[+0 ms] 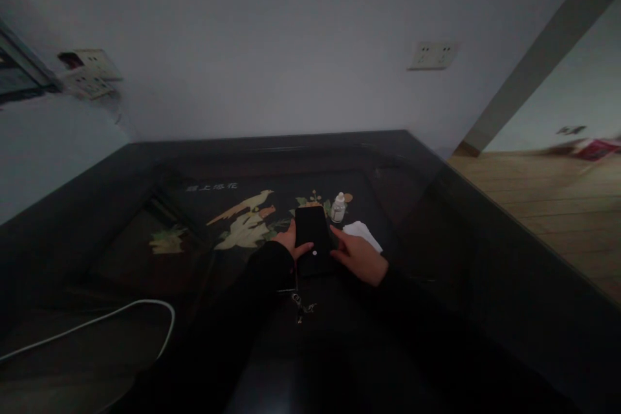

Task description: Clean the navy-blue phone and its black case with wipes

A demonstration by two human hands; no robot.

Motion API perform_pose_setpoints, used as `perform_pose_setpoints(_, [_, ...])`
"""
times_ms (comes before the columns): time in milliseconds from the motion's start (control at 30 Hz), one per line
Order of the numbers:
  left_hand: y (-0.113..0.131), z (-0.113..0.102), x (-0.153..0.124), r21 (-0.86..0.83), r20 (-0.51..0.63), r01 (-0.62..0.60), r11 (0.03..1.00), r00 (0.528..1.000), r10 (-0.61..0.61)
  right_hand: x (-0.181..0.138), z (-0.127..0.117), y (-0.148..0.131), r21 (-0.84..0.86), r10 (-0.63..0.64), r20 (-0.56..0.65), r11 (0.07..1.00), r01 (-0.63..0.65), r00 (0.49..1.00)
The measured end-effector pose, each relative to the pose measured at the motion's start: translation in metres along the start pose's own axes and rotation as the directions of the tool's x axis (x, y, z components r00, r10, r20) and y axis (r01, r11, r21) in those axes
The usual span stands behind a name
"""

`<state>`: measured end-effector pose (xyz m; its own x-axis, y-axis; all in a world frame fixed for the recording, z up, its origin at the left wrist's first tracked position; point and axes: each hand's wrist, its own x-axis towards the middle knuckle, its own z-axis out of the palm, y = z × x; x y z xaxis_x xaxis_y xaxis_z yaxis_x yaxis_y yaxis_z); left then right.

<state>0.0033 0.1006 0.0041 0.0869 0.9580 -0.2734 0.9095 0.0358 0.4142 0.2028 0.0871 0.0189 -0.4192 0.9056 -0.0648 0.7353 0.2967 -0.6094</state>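
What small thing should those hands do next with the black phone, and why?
Perhaps the right hand should settle its fingers against the right edge of the black phone. The left hand holds the phone's left side, thumb over the front, while the right fingers are beside the opposite edge; whether they touch it is hard to tell.

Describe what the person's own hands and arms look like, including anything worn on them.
The left hand and right hand are bare, without gloves. The left sleeve and right sleeve are both black, long, and reach about to the wrists. No markings show on them, though the dim picture hides finer detail.
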Motion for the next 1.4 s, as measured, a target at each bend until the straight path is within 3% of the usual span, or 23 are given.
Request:
perform_pose_setpoints(133, [-0.001,0.003,-0.002,-0.01,-0.025,-0.009,1.0,1.0,0.009,-0.012,-0.024,0.041,-0.274,-0.154,-0.272,0.958,0.077,0.95])
perform_pose_setpoints(200, [-0.002,0.003,-0.003,0.007,-0.043,-0.025,1.0,0.999,0.026,-0.021,-0.028,0.063,-0.351,-0.245,-0.249,0.924,0.149,0.937])
perform_pose_setpoints(300, [-0.001,0.003,-0.003,0.054,-0.036,-0.012,0.998,0.999,0.014,-0.033,-0.02,0.078,-0.417,-0.284,-0.18,0.889,0.189,0.942])
perform_pose_setpoints(633, [-0.001,0.004,-0.002,0.123,-0.06,0.019,0.992,0.998,-0.011,-0.031,0.017,0.026,-0.461,-0.217,-0.245,0.883,0.083,0.945])
perform_pose_setpoints(733, [-0.002,0.004,-0.001,0.125,-0.064,0.025,0.992,0.998,-0.017,-0.03,0.016,0.021,-0.403,-0.228,-0.293,0.91,0.097,0.928])
perform_pose_setpoints(833, [-0.001,0.003,-0.001,0.125,-0.054,0.019,0.992,0.998,-0.013,-0.018,0.007,0.03,-0.223,-0.212,-0.399,0.966,0.13,0.892])
perform_pose_setpoints(967, [0.0,0.003,0.0,0.141,-0.044,0.036,0.989,0.999,-0.03,0.022,-0.005,0.048,-0.09,-0.15,-0.475,0.989,0.121,0.867])
perform_pose_setpoints(1133, [-0.001,0.004,0.001,0.152,-0.045,0.028,0.988,0.999,-0.021,0.067,0.0,0.059,0.0,-0.071,-0.503,0.997,0.082,0.862])
perform_pose_setpoints(1400, [-0.004,0.004,0.0,0.107,-0.046,-0.028,0.994,0.998,0.033,0.065,0.011,0.063,0.093,-0.042,-0.516,0.99,0.105,0.856])
